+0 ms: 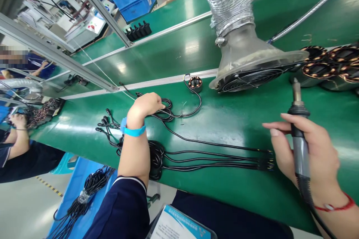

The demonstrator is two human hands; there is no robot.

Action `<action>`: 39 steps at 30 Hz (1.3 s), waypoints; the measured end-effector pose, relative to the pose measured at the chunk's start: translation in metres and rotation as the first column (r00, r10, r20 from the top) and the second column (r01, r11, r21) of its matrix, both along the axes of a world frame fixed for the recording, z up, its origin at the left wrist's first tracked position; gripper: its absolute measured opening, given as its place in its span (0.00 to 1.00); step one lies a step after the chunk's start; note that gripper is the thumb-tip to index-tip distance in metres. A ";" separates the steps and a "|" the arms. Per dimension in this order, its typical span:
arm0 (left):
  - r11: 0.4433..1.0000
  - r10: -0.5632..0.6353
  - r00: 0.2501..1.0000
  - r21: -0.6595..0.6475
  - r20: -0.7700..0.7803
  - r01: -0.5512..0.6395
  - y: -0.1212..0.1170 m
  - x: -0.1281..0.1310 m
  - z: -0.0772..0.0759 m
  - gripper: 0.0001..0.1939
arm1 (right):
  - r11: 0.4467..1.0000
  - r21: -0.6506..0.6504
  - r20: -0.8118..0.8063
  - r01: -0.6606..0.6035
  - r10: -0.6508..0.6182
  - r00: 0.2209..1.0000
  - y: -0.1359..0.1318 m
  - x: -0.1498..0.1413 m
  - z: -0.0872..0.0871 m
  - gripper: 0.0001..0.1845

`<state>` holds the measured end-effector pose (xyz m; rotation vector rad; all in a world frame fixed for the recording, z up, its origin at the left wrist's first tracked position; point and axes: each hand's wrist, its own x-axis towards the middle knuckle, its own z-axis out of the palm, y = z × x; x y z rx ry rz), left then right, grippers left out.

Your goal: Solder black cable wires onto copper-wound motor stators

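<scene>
My right hand [322, 153] holds a soldering iron [300, 149], its tip pointing up and away, with the index finger and thumb stretched to the left. Over a coiled black cable [168, 114] is my left hand [148, 104], wearing a blue wristband; its fingers are pinched on the cable, though the grip is partly hidden. That cable curves to a small copper-wound motor stator [195, 83] by the bench's back ledge. Several more black cables [210, 160] lie side by side, their bare-wire ends close to my right hand and their bundled coils [155, 158] beside my left forearm.
A fume hood [249, 63] on a foil duct hangs over the green bench [224, 127]. Several larger stators [319, 71] stand at right. A blue bin [81, 198] with bundled cables is below left. A co-worker's hand [19, 120] is at far left.
</scene>
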<state>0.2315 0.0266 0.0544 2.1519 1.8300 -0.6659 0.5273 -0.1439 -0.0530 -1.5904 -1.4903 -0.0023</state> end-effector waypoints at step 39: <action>0.942 -0.335 0.772 0.202 0.540 0.267 -0.057 0.107 -0.055 0.22 | 0.890 -0.052 -0.111 -0.452 0.445 0.889 0.001 -0.006 -0.009 0.19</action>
